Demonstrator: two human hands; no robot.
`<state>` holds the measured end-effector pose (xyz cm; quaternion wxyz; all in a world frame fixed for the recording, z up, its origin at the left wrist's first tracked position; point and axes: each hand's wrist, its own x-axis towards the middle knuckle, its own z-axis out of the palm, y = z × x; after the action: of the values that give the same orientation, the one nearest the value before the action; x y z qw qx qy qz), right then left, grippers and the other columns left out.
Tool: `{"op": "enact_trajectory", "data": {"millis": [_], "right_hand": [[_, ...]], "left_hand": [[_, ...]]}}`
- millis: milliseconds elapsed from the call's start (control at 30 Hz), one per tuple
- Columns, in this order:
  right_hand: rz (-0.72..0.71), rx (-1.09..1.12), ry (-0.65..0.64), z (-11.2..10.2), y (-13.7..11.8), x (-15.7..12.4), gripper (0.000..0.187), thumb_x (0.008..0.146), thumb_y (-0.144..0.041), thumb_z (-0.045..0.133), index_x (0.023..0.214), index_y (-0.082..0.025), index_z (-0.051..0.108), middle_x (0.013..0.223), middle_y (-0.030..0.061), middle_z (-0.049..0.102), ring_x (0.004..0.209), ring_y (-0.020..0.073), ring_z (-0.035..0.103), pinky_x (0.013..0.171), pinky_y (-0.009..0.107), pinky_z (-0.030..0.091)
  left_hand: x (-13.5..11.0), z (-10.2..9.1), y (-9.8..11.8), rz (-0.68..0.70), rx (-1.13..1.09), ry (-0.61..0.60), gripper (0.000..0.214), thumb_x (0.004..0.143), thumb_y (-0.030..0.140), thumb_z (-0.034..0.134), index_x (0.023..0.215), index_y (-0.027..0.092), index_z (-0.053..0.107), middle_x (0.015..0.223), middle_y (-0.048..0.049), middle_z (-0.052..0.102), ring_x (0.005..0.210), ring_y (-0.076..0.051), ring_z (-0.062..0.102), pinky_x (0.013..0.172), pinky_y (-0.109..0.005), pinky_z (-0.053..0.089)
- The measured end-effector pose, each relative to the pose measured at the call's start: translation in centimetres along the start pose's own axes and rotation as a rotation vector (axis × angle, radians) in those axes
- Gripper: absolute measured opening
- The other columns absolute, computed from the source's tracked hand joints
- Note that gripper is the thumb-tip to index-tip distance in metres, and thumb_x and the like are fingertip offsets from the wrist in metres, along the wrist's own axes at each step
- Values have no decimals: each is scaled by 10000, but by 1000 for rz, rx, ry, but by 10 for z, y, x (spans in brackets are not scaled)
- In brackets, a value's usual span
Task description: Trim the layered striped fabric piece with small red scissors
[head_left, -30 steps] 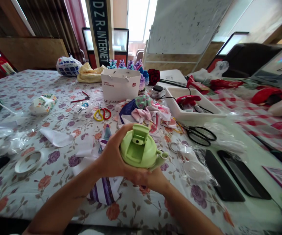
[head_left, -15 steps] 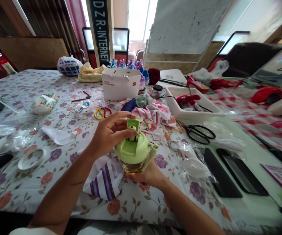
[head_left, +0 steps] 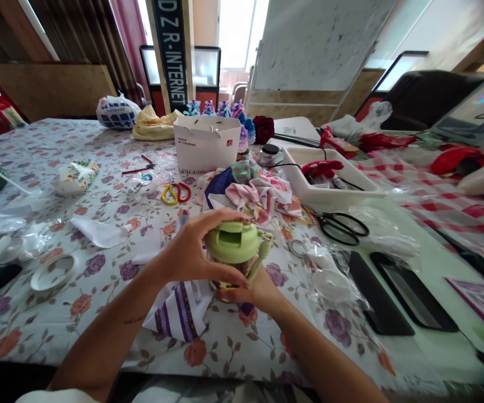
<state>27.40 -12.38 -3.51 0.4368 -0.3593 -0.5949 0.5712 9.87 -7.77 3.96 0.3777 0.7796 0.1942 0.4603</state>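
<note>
A cup (head_left: 231, 246) with a green lid and a clear body is held upright between my two hands over the table's front middle. My left hand (head_left: 198, 246) wraps round its left side, thumb across the front of the body and fingers behind the lid. From the lower right, my right hand (head_left: 256, 291) grips the body near its base; some of its fingers are hidden behind the cup. A green carry strap hangs from the lid's right side. Beneath and left of the cup lies a white cloth with purple stripes (head_left: 178, 313).
Behind the cup lie crumpled pink cloth (head_left: 263, 193) and red-and-yellow-handled scissors (head_left: 176, 193). Black scissors (head_left: 343, 228), a plastic bag (head_left: 330, 280) and a white tray (head_left: 330, 193) are on the right. A tape roll (head_left: 55, 272) lies left, and a white paper bag (head_left: 207, 144) stands further back.
The lid's raised spout piece is now down. My left hand has moved from that piece down to the cup's side, and the cup has shifted slightly.
</note>
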Motion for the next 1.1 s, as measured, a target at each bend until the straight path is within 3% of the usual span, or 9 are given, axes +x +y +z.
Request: {"op": "enact_trajectory", "data": {"millis": [167,467,600,733,833,933,1100], "right_hand": [[-20,11,30,-2,1,3,618,553,-234,859,1123,-202,622,1067,64,697,986,284,642,899,404,525],[36,15,70,-3,-3,1,572,534,-206,857,1062,-206,637,982,49,707,902,273,662,824,399,557],[46,15,73,-6,0,2,544,551,-233,855,1054,-229,649,1006,50,710,929,285,660,844,416,563],[46,0,79,-8,7,3,612,567,-251,870,1123,-225,616,1088,66,695,1007,298,646,883,431,549],[54,-16,67,-8,12,1,595,563,-243,881,1094,-216,615,1089,67,692,1020,294,639,894,427,542],[70,-17,47,-5,14,-1,578,560,-245,876,1079,-205,624,1054,59,697,967,277,650,872,415,550],[123,-28,49,-1,11,-2,597,533,-264,865,1070,-202,613,1025,51,695,929,261,655,843,389,562]], "left_hand": [[-1,3,-8,263,246,-26,711,591,291,903,1238,190,628,1178,-170,698,1156,-313,615,1040,-452,445],[1,14,-15,399,259,62,574,694,270,844,1217,139,647,1092,-186,715,1075,-283,644,993,-432,473],[3,11,-15,346,263,-4,548,731,313,814,1226,156,639,1136,-185,697,1119,-288,624,995,-436,472],[6,-4,-15,130,258,-94,430,816,388,724,1192,186,669,1311,-180,626,1201,-291,600,1020,-412,468],[7,-10,-14,29,318,-175,480,847,448,671,1246,182,647,1348,-180,605,1235,-303,579,1032,-415,463],[5,-9,-13,39,384,-213,483,905,458,582,1263,140,641,1327,-202,616,1242,-310,571,1039,-420,456],[2,0,-4,91,433,-140,414,933,395,552,1192,102,685,1219,-210,685,1202,-304,603,1029,-413,456]]}}
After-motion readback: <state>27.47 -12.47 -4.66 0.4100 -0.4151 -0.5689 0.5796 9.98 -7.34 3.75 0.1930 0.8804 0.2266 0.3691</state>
